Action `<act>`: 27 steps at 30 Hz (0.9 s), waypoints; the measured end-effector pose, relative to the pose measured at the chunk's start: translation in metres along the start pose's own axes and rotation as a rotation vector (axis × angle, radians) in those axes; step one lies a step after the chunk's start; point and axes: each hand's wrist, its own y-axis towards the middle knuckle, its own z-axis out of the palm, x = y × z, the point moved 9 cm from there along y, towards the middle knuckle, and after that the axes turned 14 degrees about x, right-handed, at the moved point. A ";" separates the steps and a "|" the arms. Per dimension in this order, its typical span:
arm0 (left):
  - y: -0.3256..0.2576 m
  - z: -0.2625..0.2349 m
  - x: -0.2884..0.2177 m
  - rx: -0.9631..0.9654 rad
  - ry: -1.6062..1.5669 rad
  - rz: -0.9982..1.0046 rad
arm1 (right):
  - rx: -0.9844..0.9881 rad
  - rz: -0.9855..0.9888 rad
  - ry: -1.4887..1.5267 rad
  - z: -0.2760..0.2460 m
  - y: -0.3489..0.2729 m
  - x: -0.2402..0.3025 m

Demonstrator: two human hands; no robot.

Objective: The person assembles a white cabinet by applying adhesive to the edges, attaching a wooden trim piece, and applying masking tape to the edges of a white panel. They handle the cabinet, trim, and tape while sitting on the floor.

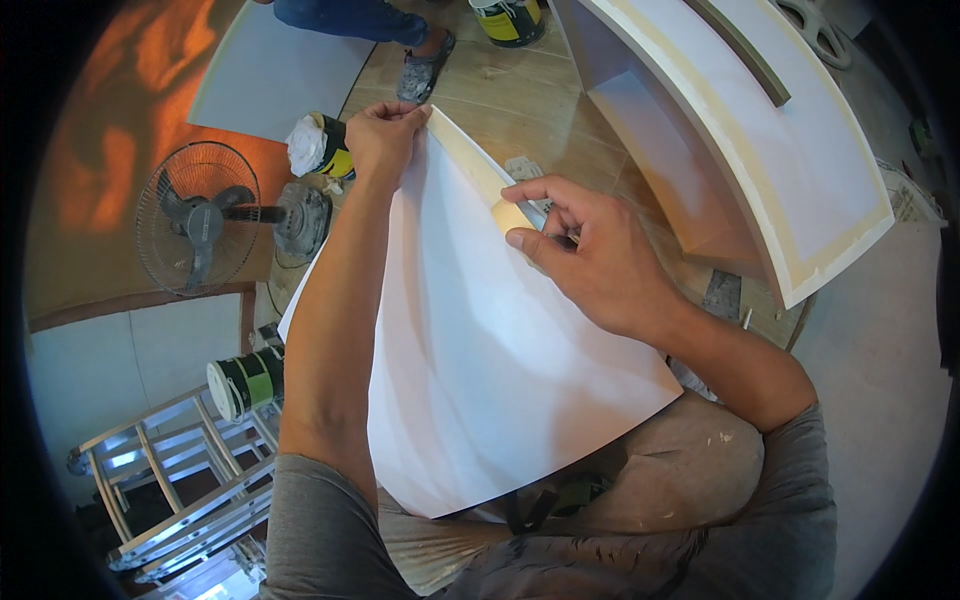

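Note:
A large white sheet point(450, 330) lies over my lap, its surface bent and its narrow end pointing away from me. My left hand point(385, 140) is closed in a pinch at the sheet's far tip. Pale yellow masking tape point(462, 158) runs along the right edge from that tip toward my right hand. Between the thumb and fingers of my right hand point(590, 250) is a roll of masking tape point(512, 217), close against the same edge. My fingers partly hide the roll.
A curved white panel structure point(810, 170) with taped borders stands at right. On the left are a fan point(203, 220), a tub with a white bag point(320, 145), a green-black bucket point(245, 382) and a metal ladder point(190, 480). Beyond, a person's foot in a clog point(425, 70) rests near another bucket point(508, 20).

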 end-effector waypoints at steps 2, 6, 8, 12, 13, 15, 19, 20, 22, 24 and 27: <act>-0.001 0.001 0.000 -0.002 -0.026 -0.010 | -0.001 -0.006 0.001 0.001 0.000 -0.001; -0.002 0.001 0.000 -0.019 -0.032 -0.029 | 0.002 -0.005 -0.006 0.001 0.000 -0.001; -0.002 0.000 0.001 -0.036 -0.028 -0.046 | 0.005 -0.003 -0.004 0.001 0.001 0.000; -0.003 0.000 -0.002 -0.073 0.063 -0.157 | -0.016 0.008 -0.006 -0.002 -0.001 0.000; -0.003 0.000 -0.004 -0.083 0.113 -0.199 | -0.025 0.009 -0.007 -0.004 -0.002 -0.001; 0.002 -0.024 0.029 -0.154 0.047 -0.185 | 0.007 -0.009 -0.006 0.003 -0.002 0.003; -0.017 -0.016 0.014 -0.245 0.306 0.325 | 0.003 -0.035 -0.026 0.002 0.001 0.002; -0.038 0.003 -0.012 -0.176 0.370 0.428 | 0.004 -0.030 -0.031 0.001 0.000 0.001; -0.043 0.021 -0.024 -0.095 0.490 0.535 | 0.017 -0.025 -0.041 0.002 -0.003 0.003; -0.053 0.032 -0.028 -0.049 0.613 0.555 | 0.018 -0.068 -0.102 0.003 -0.005 0.007; -0.064 0.039 -0.024 -0.063 0.773 0.571 | -0.020 -0.114 -0.159 0.001 -0.010 0.009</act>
